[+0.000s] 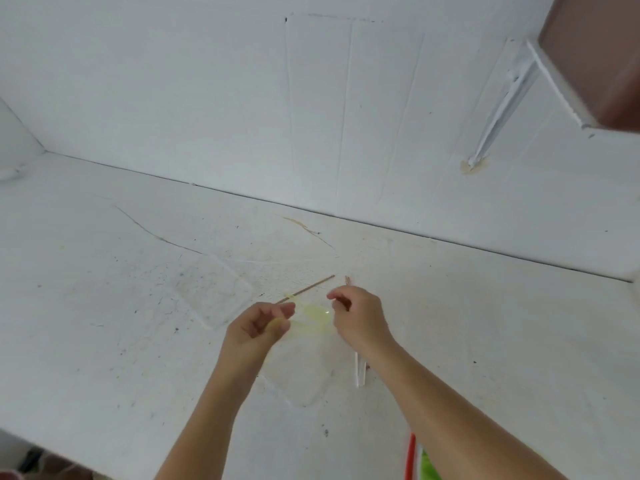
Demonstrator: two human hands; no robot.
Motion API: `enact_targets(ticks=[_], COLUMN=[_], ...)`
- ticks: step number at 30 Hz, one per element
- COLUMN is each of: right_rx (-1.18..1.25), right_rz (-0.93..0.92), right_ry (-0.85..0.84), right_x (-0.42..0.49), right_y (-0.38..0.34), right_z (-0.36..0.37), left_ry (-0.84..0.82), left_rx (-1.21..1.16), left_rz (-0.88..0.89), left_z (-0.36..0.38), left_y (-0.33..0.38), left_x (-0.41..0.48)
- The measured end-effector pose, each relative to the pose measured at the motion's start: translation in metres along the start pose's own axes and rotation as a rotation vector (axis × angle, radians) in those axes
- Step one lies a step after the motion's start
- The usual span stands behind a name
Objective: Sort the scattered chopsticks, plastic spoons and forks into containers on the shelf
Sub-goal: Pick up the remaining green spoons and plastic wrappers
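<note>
Both your forearms are bare. The L one rises from bottom centre, the R one from bottom right, and they converge toward mid-frame. Your hands are near each other w/o touching. L hand: palm turned inward, fingers curled, thumb and index tips pinching a yellow spoon. R hand: back of hand toward the camera, knuckles up, fingers curled under, fingertips aimed left at the L hand. Can't tell whether the R fingers actually grip anything. Both wrists are roughly straight w/ the forearms.
</note>
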State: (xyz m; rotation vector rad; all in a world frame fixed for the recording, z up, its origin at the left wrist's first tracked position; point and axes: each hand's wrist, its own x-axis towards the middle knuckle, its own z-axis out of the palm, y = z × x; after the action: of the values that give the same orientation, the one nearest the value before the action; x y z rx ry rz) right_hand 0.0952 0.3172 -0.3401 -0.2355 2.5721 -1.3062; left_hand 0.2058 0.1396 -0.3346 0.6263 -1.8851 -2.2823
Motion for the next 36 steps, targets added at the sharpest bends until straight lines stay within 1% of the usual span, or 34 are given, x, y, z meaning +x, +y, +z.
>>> enact_targets(ticks=[2,4,5,6,9,12,16,20,22,24,25,27,28,29,30,32,34,36], right_rx=[-0.263,-0.596,-0.695,-0.729,-0.612,-0.480,-0.426,-0.269,-0.189,-0.123,-0.115,-0.185,-0.243,-0.283,-0.295,-0.245,-0.104,0.026], right_rz=[-0.062,-0.036,-0.022,-0.013,0.023,0.073,0.050,-0.006,-0.057,-0.107,-0.141,-0.219,-0.227,-0.206,-0.169,-0.069,0.113,0.271], right_ry=[-0.102,-0.208,-0.229,-0.229,-0.181,-0.151,-0.113,-0.012,-0.006,-0.046,-0.102,-0.288,-0.389,-0.451,-0.460,-0.351,-0.249,-0.236], right_x=[0.017,0.028,0.031,0.031,0.029,0.021,0.011,0.010,0.003,-0.012,-0.022,-0.044,-0.056,-0.066,-0.075,-0.086,-0.091,-0.092], right_y=[-0.001,0.001,0.003,0.005,0.008,0.013,0.013,0.005,0.002,-0.005,-0.009,-0.016,-0.019,-0.020,-0.020,-0.018,-0.010,-0.006], right_z=[0.025,0.042,0.047,0.051,0.051,0.042,0.030,0.008,-0.009,-0.027,-0.034,-0.043,-0.043,-0.043,-0.043,-0.040,-0.041,-0.042], left_ry=[0.000,0.018,0.020,0.012,-0.027,-0.044,-0.013,-0.016,-0.041,-0.100,-0.143,-0.240,-0.300,-0.363,-0.419,-0.470,-0.496,-0.521], left_rx=[-0.128,-0.240,-0.291,-0.334,-0.415,-0.432,-0.318,-0.251,-0.236,-0.237,-0.226,-0.151,-0.086,-0.005,0.073,0.139,0.065,0.008], left_rz=[-0.011,-0.033,-0.040,-0.044,-0.069,-0.100,-0.114,-0.113,-0.133,-0.150,-0.149,-0.146,-0.142,-0.133,-0.115,-0.079,-0.114,-0.172], left_z=[-0.010,-0.016,-0.018,-0.020,-0.024,-0.021,-0.014,-0.011,-0.010,-0.007,-0.004,0.006,0.014,0.022,0.031,0.044,0.055,0.063], left_y=[0.001,0.001,0.000,-0.001,-0.003,-0.006,-0.010,-0.011,-0.009,-0.006,-0.005,-0.007,-0.009,-0.014,-0.019,-0.028,-0.027,-0.023], left_x=[0.003,0.003,0.003,0.002,0.002,0.003,0.008,0.011,0.011,0.009,0.007,-0.002,-0.009,-0.016,-0.023,-0.033,-0.038,-0.040])
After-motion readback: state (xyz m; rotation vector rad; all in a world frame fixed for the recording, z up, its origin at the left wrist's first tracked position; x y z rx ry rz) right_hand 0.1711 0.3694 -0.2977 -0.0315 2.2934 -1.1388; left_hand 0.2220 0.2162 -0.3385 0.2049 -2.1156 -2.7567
